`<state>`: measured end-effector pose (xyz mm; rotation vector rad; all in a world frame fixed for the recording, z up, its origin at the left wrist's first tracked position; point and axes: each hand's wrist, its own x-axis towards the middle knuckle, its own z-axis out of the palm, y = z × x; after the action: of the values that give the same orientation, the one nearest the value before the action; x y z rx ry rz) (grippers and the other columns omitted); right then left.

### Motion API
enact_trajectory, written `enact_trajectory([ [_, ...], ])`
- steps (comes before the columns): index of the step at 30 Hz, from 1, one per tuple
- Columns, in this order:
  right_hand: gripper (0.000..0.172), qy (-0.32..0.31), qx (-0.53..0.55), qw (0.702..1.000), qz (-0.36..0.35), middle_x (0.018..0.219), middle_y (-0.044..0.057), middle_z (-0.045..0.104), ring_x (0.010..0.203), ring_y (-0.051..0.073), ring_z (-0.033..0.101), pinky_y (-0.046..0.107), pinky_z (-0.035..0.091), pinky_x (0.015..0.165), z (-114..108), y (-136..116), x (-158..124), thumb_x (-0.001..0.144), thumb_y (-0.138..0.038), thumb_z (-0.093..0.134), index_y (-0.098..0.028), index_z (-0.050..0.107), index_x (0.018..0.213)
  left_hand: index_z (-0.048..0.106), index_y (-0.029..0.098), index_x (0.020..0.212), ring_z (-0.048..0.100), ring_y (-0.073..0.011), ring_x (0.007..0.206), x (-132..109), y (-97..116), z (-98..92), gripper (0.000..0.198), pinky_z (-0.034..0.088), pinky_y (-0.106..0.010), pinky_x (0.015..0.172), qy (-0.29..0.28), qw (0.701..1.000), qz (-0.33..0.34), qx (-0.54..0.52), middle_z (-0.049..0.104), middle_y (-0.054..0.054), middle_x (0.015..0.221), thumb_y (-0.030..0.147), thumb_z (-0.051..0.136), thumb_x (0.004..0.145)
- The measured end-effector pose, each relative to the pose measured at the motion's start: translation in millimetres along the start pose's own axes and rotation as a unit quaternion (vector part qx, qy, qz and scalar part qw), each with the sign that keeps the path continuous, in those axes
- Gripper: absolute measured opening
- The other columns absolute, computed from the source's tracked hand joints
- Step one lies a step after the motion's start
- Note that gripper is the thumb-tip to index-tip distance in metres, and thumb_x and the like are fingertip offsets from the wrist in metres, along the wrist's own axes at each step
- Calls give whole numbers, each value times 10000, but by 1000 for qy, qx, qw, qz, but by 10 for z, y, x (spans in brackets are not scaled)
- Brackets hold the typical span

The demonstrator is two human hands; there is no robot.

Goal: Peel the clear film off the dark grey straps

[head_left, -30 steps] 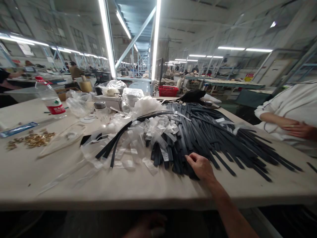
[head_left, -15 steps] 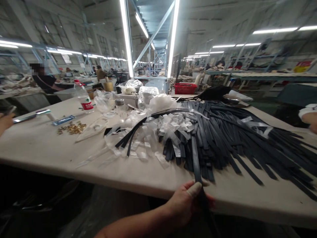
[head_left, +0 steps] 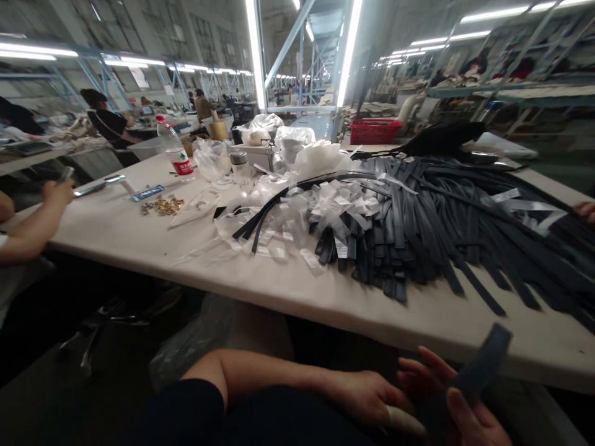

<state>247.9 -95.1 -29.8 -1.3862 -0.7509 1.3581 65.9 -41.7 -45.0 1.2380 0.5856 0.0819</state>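
Observation:
Below the table's front edge, both my hands hold one dark strap. My right hand pinches it between fingers and thumb, and its free end sticks up to the right. My left hand, with white tape on the thumb, is closed on the strap's lower part, which is mostly hidden. On the beige table above lies a big pile of dark straps. Left of the pile is a heap of clear plastic sleeves.
Small brass fittings, a water bottle and plastic bags lie at the table's far left. A seated person's arm with a phone is at the left edge. Another person's fingers touch the pile at the right. A red basket stands behind.
My right hand left the pile. A single strap was pulled off the table towards me and now sits in both hands below the edge. The view swung left.

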Motion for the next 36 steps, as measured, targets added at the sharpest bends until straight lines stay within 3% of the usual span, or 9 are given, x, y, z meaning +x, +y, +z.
enact_trajectory([
  [2,485,14,92,996,-3,806,8,679,674,176,653,245,575,580,200,-168,27,702,-508,823,-278,668,1100,717,209,989,642,-141,753,-74,23,-88,335,506,-230,729,4,995,25,98,678,23,807,499,638,843],
  [4,431,25,138,989,-38,687,-33,594,530,103,543,174,500,482,293,-284,48,714,-488,826,-262,671,1048,717,215,1028,661,-148,816,-203,107,-271,319,504,-226,765,52,966,125,219,710,1,870,473,601,881],
  [7,418,38,140,985,-90,611,-32,534,460,92,453,166,427,404,251,-311,90,780,-570,733,-231,673,1016,724,190,999,676,-183,944,-458,262,-703,286,492,-276,916,259,846,255,390,741,-66,973,421,583,906],
  [9,414,49,120,987,-90,586,-20,524,449,98,428,175,404,383,193,-248,111,806,-595,689,-214,679,965,706,175,1063,661,-216,1033,-615,338,-1031,294,478,-334,980,412,755,237,452,723,-111,1089,395,604,896],
  [12,398,52,80,994,-55,602,0,553,456,108,442,191,392,383,187,-114,116,835,-592,662,-206,676,935,678,140,1146,596,-300,1162,-750,394,-1429,452,446,-436,1033,496,684,149,513,639,-174,1272,442,706,811],
  [17,453,-29,8,1000,-7,660,23,615,468,116,485,222,388,415,325,24,153,816,-616,690,-185,683,956,751,210,929,647,-208,970,-730,412,-1578,141,472,-370,940,465,686,137,542,729,-75,1056,261,630,877],
  [24,593,-142,-99,985,14,602,7,607,409,96,472,218,343,409,562,-94,350,766,-695,687,-145,699,987,748,279,845,651,-172,1035,-919,264,-1178,136,324,-399,1110,464,673,256,516,752,-27,1050,373,653,872],
  [31,607,-304,-215,928,-17,517,-24,554,384,81,402,215,284,404,1244,-448,632,837,-717,538,-130,679,899,766,339,880,651,-139,893,-1298,129,-913,141,342,-327,1088,435,685,248,530,769,13,960,343,625,877],
  [36,452,-338,-230,911,-54,472,-47,473,422,75,376,211,261,411,1706,-518,775,765,-590,662,-155,618,649,766,342,889,655,-138,870,-1407,111,-807,156,381,-316,1053,424,698,247,521,771,18,952,336,610,883],
])
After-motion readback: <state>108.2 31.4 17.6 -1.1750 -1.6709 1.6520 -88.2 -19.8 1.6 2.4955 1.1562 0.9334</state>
